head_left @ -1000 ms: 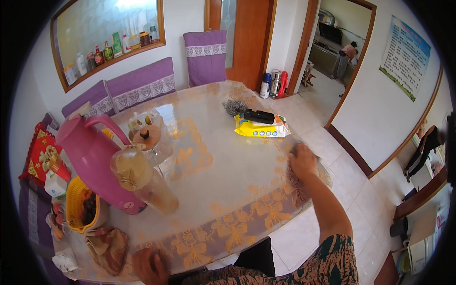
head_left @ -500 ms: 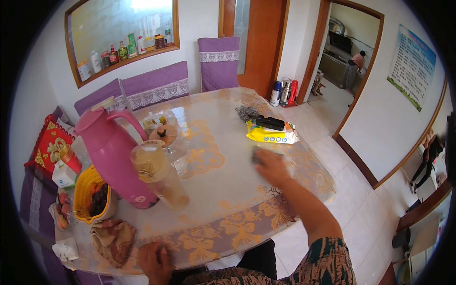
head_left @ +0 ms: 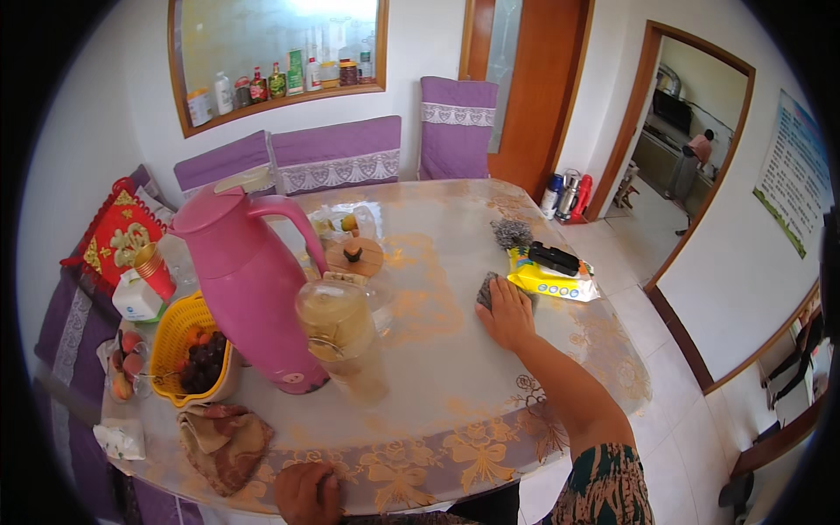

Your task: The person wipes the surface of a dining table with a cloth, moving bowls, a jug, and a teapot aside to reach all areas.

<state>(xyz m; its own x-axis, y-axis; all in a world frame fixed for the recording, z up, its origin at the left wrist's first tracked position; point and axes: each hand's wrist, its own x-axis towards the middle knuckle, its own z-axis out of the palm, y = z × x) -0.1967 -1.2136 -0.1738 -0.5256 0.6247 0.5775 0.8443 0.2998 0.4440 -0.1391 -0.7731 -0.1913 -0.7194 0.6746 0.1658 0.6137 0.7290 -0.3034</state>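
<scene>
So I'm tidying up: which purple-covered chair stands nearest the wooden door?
The tall narrow chair at the table's far end, right beside the wooden door; the two wider chairs stand leftward under the window.

Just my two bare arms here, no gloves, no watch, no rings that I can make out. My right hand (head_left: 506, 317) runs back along a bare forearm to a short sleeve (head_left: 604, 490) in a dark green, black and reddish leafy print. My left hand (head_left: 308, 493) shows only the knuckles.
</scene>
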